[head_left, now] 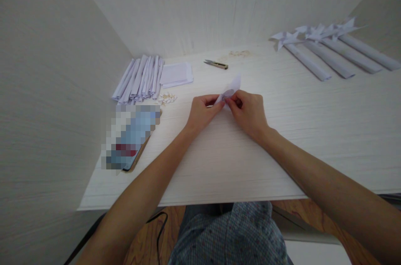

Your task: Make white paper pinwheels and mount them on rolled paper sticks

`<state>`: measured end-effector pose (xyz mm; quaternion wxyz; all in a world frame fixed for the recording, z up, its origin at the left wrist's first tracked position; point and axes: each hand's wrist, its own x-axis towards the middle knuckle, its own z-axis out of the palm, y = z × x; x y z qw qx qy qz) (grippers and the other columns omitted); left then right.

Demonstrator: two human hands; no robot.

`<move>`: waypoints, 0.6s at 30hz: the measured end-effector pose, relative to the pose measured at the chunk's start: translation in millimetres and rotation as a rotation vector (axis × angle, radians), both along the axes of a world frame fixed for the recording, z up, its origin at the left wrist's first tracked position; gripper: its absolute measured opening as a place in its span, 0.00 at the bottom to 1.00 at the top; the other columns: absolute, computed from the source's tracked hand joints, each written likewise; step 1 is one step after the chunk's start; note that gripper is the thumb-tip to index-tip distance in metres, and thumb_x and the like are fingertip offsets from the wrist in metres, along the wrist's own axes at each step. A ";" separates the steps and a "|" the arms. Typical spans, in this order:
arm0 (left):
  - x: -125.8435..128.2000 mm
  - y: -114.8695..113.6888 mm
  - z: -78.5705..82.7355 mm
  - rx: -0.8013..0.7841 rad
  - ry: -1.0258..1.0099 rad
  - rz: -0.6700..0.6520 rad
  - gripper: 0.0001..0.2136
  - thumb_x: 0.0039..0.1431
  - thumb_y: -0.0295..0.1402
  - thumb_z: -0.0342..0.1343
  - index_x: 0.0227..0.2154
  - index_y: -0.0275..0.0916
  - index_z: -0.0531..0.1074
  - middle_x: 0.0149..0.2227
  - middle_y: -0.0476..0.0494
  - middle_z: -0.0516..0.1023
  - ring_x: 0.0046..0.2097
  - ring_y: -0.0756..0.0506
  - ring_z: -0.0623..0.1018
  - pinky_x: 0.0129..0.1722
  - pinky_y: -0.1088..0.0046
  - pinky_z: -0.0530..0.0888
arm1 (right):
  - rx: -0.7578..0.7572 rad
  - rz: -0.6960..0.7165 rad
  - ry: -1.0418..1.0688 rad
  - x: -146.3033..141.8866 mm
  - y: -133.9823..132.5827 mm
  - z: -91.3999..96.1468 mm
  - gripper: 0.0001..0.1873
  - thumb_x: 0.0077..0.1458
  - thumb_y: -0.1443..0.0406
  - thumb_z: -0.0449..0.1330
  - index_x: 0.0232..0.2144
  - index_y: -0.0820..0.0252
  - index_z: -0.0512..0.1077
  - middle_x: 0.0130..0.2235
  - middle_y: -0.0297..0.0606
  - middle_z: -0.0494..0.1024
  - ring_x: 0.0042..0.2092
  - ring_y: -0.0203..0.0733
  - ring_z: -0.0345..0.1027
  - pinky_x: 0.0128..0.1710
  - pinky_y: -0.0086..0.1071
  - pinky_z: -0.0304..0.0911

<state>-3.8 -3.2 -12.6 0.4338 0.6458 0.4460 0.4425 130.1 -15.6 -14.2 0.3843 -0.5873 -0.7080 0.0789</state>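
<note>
Between my two hands, a little above the table, is a folded piece of white paper [233,85] with one pointed flap standing up. My left hand [204,109] pinches its left side between thumb and fingers. The fingertips of my right hand [247,108] are closed on the paper near its middle. Whatever small thing may lie under those fingertips is hidden. Beyond my hands lie thread snips [216,64] with pale handles.
Rolled paper tubes [139,79] lie at the left beside stacked paper squares [175,74]. Small pale pieces [167,98] are scattered near a blurred phone [138,137]. Several paper pinwheels on tube sticks [332,56] lie at the back right. Walls [200,6] border the table [328,131].
</note>
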 end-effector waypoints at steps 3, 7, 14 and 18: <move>0.3 -1.3 1.6 -0.008 0.020 0.005 0.08 0.46 0.32 0.55 0.29 0.35 0.76 0.30 0.46 0.78 0.33 0.50 0.75 0.34 0.76 0.71 | -0.006 -0.008 -0.007 0.4 0.1 0.2 0.12 0.50 0.64 0.53 0.18 0.61 0.66 0.19 0.34 0.68 0.22 0.33 0.56 0.24 0.30 0.47; 0.3 -1.6 2.6 -0.003 -0.004 -0.011 0.09 0.46 0.32 0.55 0.30 0.34 0.76 0.32 0.45 0.78 0.34 0.49 0.76 0.35 0.75 0.72 | -0.022 -0.011 -0.002 0.6 0.2 -0.1 0.12 0.50 0.64 0.53 0.19 0.62 0.67 0.20 0.35 0.69 0.22 0.34 0.57 0.24 0.30 0.48; -0.4 0.8 -0.8 0.021 -0.021 0.000 0.10 0.46 0.31 0.56 0.31 0.33 0.75 0.33 0.43 0.79 0.35 0.48 0.77 0.36 0.75 0.72 | -0.101 0.024 -0.015 -0.2 0.1 2.9 0.18 0.53 0.61 0.50 0.17 0.63 0.69 0.17 0.34 0.68 0.21 0.34 0.58 0.25 0.30 0.48; 0.2 0.8 -2.1 0.026 -0.015 0.006 0.11 0.45 0.30 0.56 0.33 0.33 0.75 0.34 0.43 0.79 0.36 0.48 0.77 0.35 0.75 0.73 | -0.097 0.032 0.006 -0.3 0.1 3.5 0.18 0.54 0.61 0.50 0.18 0.63 0.69 0.17 0.34 0.68 0.21 0.34 0.58 0.24 0.30 0.48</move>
